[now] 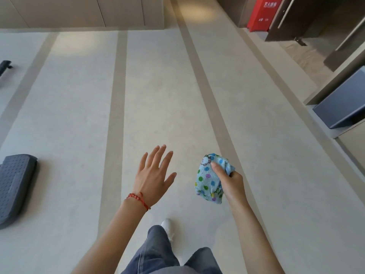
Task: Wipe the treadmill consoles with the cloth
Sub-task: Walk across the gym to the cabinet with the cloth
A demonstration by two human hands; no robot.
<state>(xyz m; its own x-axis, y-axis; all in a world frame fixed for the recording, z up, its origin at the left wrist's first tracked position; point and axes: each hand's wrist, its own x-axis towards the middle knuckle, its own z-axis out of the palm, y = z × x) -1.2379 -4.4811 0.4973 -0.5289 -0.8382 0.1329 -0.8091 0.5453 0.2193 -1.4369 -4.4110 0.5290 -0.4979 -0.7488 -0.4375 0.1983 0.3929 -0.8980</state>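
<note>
My right hand [230, 179] grips a bunched light-blue cloth [209, 178] with coloured dots, held in the air above the floor at the lower right of centre. My left hand [153, 175] is held out beside it with straight, spread fingers and holds nothing; a red bead bracelet sits on its wrist. No treadmill console shows in the head view. A dark grey ribbed machine part [13, 184] lies at the left edge.
Pale floor with darker stripes runs ahead. A black piece of equipment [5, 66] is at the far left. A red fire-extinguisher cabinet [260, 13] and dark door panels stand at the top right, a grey slanted panel [343, 101] at the right. My legs and white shoe [167, 226] are below.
</note>
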